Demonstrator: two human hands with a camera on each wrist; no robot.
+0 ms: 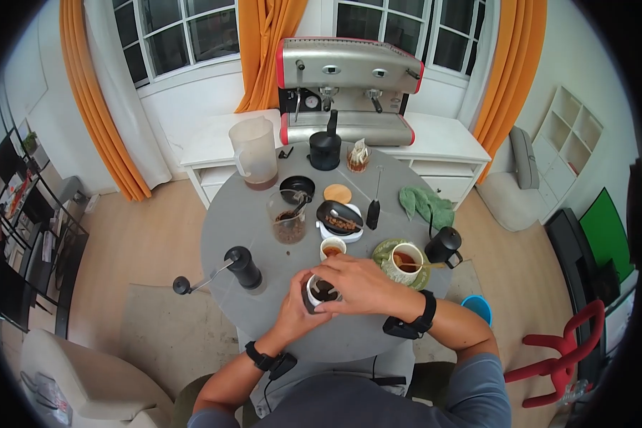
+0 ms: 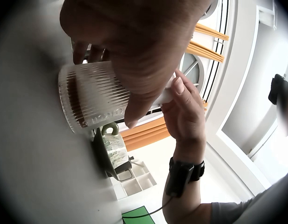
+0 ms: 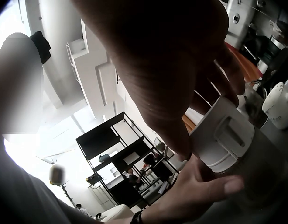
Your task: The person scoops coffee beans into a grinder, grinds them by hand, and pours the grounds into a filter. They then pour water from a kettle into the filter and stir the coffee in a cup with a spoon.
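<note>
Near the front of the grey round table (image 1: 285, 342), my left hand (image 1: 297, 308) grips a ribbed clear jar (image 2: 95, 93) with a dark brown layer at its base. My right hand (image 1: 360, 284) holds the white lid (image 3: 225, 135) at the top of the jar, fingers and thumb around its sides. A raised loop shows on the lid's side. Just beyond the hands stands a small white cup (image 1: 332, 243) with reddish-brown liquid. Right of them, a patterned mug (image 1: 396, 269) of brown drink sits on a green saucer (image 1: 379, 255).
A hand grinder (image 1: 243, 267) with its crank stands left, near a glass pitcher (image 1: 289, 227) of ground coffee. Beyond are a bean tray (image 1: 328, 210) on a white scale, a milk frother (image 1: 373, 214), a green cloth (image 1: 428, 205), a black kettle (image 1: 444, 246) and a large jug (image 1: 253, 146).
</note>
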